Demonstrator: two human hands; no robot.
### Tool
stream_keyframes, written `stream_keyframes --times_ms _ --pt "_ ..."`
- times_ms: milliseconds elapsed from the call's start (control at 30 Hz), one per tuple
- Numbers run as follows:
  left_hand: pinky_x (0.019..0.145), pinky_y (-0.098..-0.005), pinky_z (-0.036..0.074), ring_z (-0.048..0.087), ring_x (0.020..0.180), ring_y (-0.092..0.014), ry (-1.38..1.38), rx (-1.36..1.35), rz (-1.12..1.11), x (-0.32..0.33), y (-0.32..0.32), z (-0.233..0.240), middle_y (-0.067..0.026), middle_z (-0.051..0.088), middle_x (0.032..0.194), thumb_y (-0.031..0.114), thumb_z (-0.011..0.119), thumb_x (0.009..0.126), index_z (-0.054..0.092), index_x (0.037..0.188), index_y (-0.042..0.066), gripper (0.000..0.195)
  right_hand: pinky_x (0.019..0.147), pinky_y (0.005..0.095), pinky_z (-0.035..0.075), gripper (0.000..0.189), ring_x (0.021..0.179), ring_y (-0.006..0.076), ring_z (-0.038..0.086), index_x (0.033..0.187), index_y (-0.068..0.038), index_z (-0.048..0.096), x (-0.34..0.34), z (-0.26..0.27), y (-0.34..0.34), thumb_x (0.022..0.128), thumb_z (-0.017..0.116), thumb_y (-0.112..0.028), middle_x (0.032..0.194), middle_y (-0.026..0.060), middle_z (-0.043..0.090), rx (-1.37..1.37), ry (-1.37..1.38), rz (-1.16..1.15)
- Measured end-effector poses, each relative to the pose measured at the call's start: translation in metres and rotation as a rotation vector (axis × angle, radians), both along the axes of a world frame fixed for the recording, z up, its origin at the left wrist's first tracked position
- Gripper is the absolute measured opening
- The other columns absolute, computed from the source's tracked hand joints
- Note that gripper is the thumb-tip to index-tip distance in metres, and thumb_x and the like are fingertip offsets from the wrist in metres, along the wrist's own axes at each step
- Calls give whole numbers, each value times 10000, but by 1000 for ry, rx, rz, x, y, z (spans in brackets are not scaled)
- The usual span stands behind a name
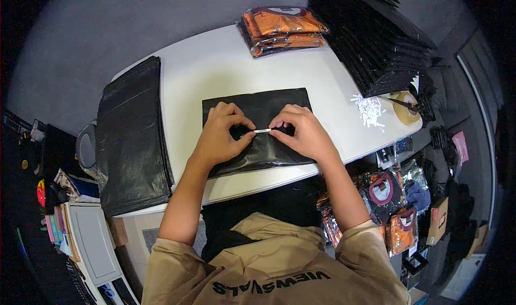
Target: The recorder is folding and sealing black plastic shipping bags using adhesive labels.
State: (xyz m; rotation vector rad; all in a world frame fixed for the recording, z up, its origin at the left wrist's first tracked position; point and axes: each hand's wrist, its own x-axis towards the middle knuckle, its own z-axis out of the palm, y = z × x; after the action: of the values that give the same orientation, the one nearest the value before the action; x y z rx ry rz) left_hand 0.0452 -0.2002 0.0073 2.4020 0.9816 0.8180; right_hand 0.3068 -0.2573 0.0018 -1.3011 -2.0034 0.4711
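A small white strip (pixel 262 130) with printing on it spans the gap between my two hands. My left hand (pixel 221 133) pinches its left end between thumb and fingertips. At the other end, the thumb and forefinger of my right hand (pixel 303 129) hold it too. Directly beneath lies a black plastic bag (pixel 258 99), flat on the white table (pixel 185 103) near its front edge. The strip is at or just above the bag's surface; I cannot tell whether it touches. My hands cover parts of the bag's left and right sides.
Black plastic bags (pixel 131 135) are stacked at the table's left. Clear-wrapped orange garments (pixel 286 26) lie at the back, beside a tall black stack (pixel 371 38). Loose white strips (pixel 370 110) are scattered at right near a tan round object (pixel 405 108). Packaged garments (pixel 381 192) sit below the table's right side.
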Motion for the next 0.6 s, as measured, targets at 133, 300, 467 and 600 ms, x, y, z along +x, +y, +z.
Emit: stream_keyframes --times_ms 133,300,467,600 --pt "1006 -428 485 611 1068 -297 19 -13 3 1 -2 2 -78 658 995 163 924 797 845 954 115 181 870 417 542 137 909 275 707 977 -63 800 0 0 1 897 874 -147 941 86 718 37 7 8" --pt "1008 -425 477 607 1061 -297 -4 -1 -7 1 -2 1 -74 647 984 166 922 800 842 935 114 166 815 396 556 141 863 274 702 977 -40 802 -1 -1 1 878 881 -100 927 98 719 58 17 15" --pt "986 -415 452 603 1064 -281 -2 0 -9 1 -1 -2 -52 649 984 171 912 804 844 929 125 150 823 392 558 130 858 270 704 970 -40 803 0 0 0 881 878 -99 926 98 724 64 9 10" --pt "1019 -427 475 608 1080 -296 1 -28 -1 0 -1 1 -71 652 994 136 912 797 837 933 110 157 832 391 558 143 861 271 706 978 -39 805 1 -1 2 875 883 -102 921 96 724 57 2 7"
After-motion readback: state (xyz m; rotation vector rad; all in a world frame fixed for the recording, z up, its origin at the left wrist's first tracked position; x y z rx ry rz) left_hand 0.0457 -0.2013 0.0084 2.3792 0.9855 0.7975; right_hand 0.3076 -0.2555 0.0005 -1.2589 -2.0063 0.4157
